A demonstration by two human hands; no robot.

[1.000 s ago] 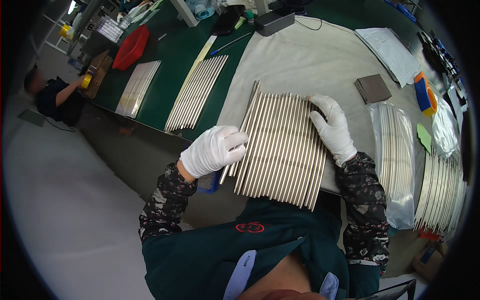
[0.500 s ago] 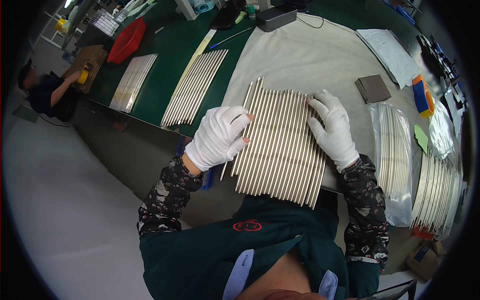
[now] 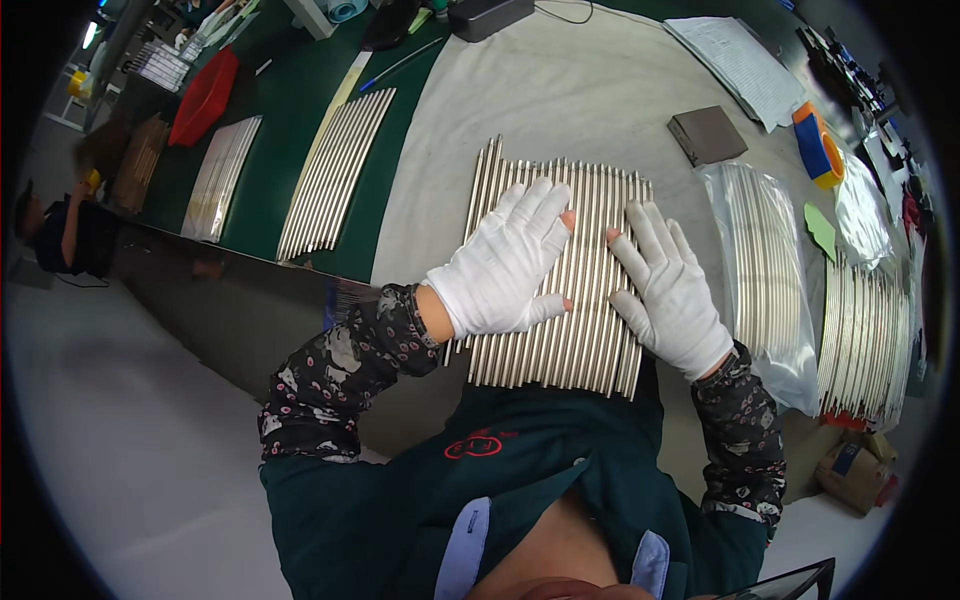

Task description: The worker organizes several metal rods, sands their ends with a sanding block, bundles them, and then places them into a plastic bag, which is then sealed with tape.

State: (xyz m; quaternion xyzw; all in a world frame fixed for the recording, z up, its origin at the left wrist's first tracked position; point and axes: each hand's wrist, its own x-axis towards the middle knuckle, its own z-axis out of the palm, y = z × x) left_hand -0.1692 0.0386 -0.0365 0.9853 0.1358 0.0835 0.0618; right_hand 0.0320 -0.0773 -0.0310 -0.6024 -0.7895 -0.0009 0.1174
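Note:
A row of slim, shiny metal rods (image 3: 585,290) lies side by side on the pale cloth, their near ends reaching past the table's front edge. Two or so rods at the row's left side stick out farther at the far end. Flat across the left part of the row lies my left hand (image 3: 505,262), in a white glove with some bare fingertips, fingers stretched out. My right hand (image 3: 675,295), gloved the same way, rests on the row's right edge with its fingers spread. Both palms hide part of the rods beneath.
To the right lie a bagged bundle of rods (image 3: 765,280), another rod bundle (image 3: 862,345), a dark grey block (image 3: 708,135), a tape roll (image 3: 818,145) and papers (image 3: 735,65). Leftward are more rods (image 3: 338,175), a wrapped bundle (image 3: 222,180), a red bin (image 3: 205,97) and another person (image 3: 70,230).
My left hand has moved right from the row's left edge onto the rods, its fingers now straightened. My right hand has come slightly lower on the right edge. The whole view has shifted somewhat.

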